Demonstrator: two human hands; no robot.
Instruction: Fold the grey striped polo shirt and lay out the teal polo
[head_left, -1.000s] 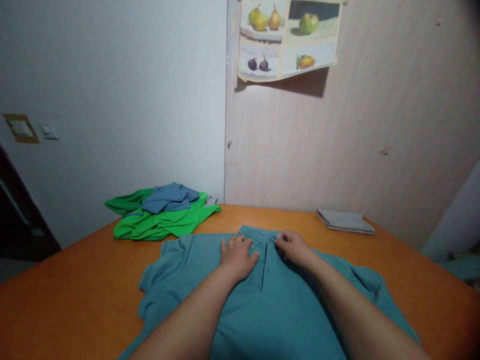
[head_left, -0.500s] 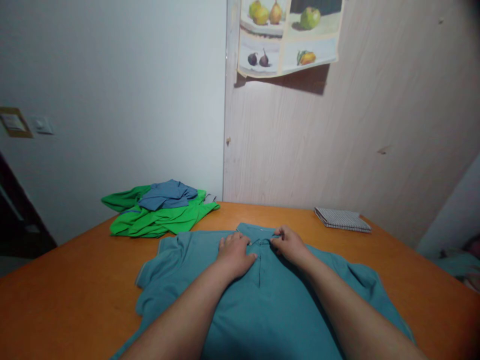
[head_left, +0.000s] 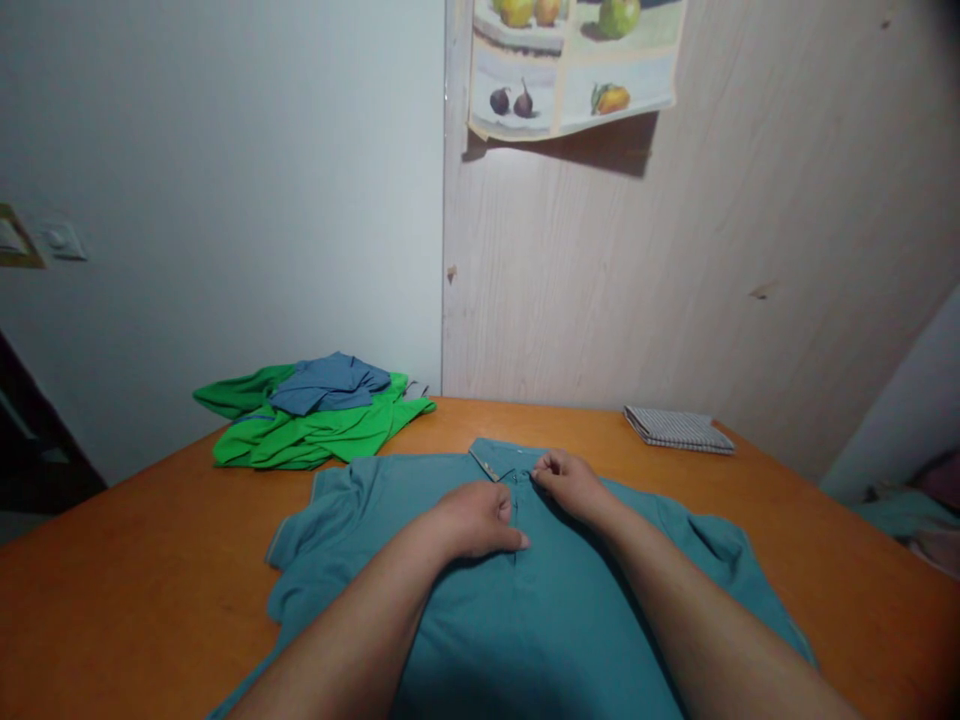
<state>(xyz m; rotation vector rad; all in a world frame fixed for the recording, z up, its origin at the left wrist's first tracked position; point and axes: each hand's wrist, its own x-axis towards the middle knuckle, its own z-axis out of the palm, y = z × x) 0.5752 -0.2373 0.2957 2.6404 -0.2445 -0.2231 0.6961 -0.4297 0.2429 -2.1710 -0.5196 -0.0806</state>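
A teal polo shirt (head_left: pixel 525 620) lies spread front-up on the orange table (head_left: pixel 135 560), collar toward the wall. My left hand (head_left: pixel 480 520) rests on the shirt just left of the button placket, fingers curled and pinched on the fabric. My right hand (head_left: pixel 566 480) is closed at the collar, pinching the top of the placket. Both forearms lie over the shirt's chest.
A heap of green and blue clothes (head_left: pixel 307 415) sits at the table's back left. A folded striped cloth (head_left: pixel 679 430) lies at the back right. A fruit poster (head_left: pixel 570 60) hangs on the wooden panel behind. The wall is close beyond the table's far edge.
My left hand has slid down the placket toward me and curled into a pinch. My right hand stays at the collar. The view has tilted down slightly.
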